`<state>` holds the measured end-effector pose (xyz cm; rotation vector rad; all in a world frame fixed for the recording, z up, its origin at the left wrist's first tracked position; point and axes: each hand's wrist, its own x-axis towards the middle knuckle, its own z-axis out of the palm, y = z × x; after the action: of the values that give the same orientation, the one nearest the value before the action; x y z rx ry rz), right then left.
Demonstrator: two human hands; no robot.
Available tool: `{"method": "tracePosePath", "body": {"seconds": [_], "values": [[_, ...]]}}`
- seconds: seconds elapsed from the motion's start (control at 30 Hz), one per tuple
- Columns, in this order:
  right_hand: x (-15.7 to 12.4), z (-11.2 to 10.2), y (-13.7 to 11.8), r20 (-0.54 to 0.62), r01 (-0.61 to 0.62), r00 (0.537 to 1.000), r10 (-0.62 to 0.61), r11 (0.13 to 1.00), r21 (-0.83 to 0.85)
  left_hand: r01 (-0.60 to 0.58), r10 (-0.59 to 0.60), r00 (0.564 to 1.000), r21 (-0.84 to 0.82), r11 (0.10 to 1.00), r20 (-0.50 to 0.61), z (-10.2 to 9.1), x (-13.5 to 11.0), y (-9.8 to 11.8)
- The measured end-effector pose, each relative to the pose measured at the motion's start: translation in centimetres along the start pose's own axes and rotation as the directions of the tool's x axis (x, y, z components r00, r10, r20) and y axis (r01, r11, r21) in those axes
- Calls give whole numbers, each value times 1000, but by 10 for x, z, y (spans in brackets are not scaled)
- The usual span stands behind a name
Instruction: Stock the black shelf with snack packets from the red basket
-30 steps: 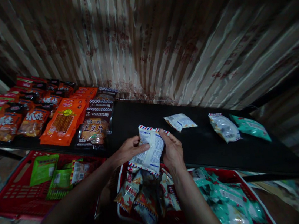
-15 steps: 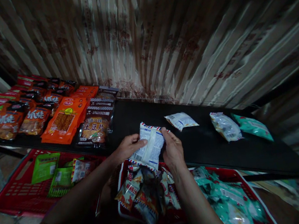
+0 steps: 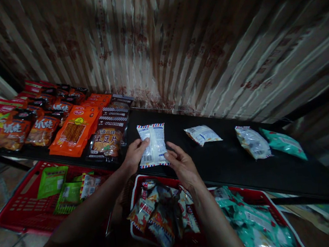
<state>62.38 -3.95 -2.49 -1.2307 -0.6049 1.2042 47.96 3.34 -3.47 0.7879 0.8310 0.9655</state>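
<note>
A white snack packet (image 3: 153,145) with striped red-and-blue ends is held over the front of the black shelf, its printed back toward me. My left hand (image 3: 134,154) pinches its left side, thumb across the front. At the lower right edge, my right hand (image 3: 182,163) has its thumb on the packet and its fingers loosely bent alongside. Below my hands, a red basket (image 3: 130,192) with a white rim holds several similar packets (image 3: 160,219). Another white packet (image 3: 203,134) lies on the shelf to the right.
Left on the black shelf (image 3: 220,164) sit orange snack bags (image 3: 74,130) and dark potato-chip packets (image 3: 105,142). Further right lie a white packet (image 3: 252,142) and a green one (image 3: 283,143). Red baskets hold green packets (image 3: 52,181) and teal packets (image 3: 256,221). A pleated curtain (image 3: 147,51) hangs behind.
The white packet has moved up and slightly left, away from the basket and over the shelf, and straightened. My right hand's fingers have shifted to its lower right edge and loosened.
</note>
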Motion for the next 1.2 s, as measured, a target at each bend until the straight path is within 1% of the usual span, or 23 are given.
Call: {"method": "tracePosePath", "body": {"seconds": [0.13, 0.27, 0.33, 0.4, 0.47, 0.5, 0.57, 0.6, 0.63, 0.67, 0.7, 0.73, 0.77, 0.87, 0.93, 1.0, 1.07, 1.13, 1.2], "values": [[6, 0, 4, -47, 48, 998, -48, 999, -14, -18, 19, 999, -12, 1000, 27, 1, 1, 1], [10, 0, 7, -75, 84, 993, -87, 996, -43, 6, -4, 999, -43, 999, 45, 0, 3, 0], [12, -1, 9, -89, 120, 988, -128, 989, -91, 8, -6, 999, -53, 999, 44, -1, 4, -1], [13, -2, 12, -94, 185, 974, -204, 966, -183, -13, 14, 999, -45, 999, 32, -1, 5, -2], [12, -3, 13, -87, 293, 937, -339, 896, -333, -52, 52, 999, -18, 999, 15, -1, 6, -3], [11, -3, 12, -69, 353, 907, -416, 837, -419, -71, 71, 997, -1, 997, 12, 0, 5, -3], [9, -3, 11, -9, 447, 836, -549, 690, -570, -106, 106, 994, 33, 994, 14, 2, 4, -3], [7, -2, 10, 22, 474, 807, -591, 624, -621, -123, 122, 992, 48, 991, 21, 3, 3, -2], [6, -2, 9, 47, 489, 788, -614, 578, -653, -142, 141, 990, 63, 988, 32, 4, 1, -2], [5, -1, 9, 65, 498, 778, -624, 552, -668, -165, 162, 986, 76, 983, 42, 5, 0, -1], [4, -1, 8, 75, 506, 776, -626, 547, -667, -187, 183, 982, 89, 978, 53, 6, -2, 1], [3, 0, 8, 81, 509, 784, -615, 563, -652, -202, 196, 978, 101, 974, 67, 7, -4, 2], [3, 0, 7, 79, 502, 803, -591, 599, -624, -208, 199, 976, 115, 971, 83, 8, -6, 4], [0, 2, 4, 39, 429, 884, -466, 773, -469, -226, 203, 970, 186, 956, 133, 8, -11, 10], [-2, 4, 1, 38, 380, 920, -390, 866, -326, -296, 252, 950, 265, 918, 186, 8, -15, 13], [-4, 6, 0, 71, 365, 931, -358, 908, -205, -405, 329, 908, 343, 847, 260, 7, -17, 14], [-4, 8, 0, 99, 354, 934, -343, 926, -133, -485, 372, 869, 411, 772, 326, 8, -20, 15], [-1, 9, 3, 101, 325, 944, -315, 939, -109, -517, 379, 852, 473, 714, 361, 9, -22, 15], [2, 9, 7, 73, 297, 954, -289, 947, -123, -532, 370, 844, 516, 671, 389, 10, -24, 14]]}}
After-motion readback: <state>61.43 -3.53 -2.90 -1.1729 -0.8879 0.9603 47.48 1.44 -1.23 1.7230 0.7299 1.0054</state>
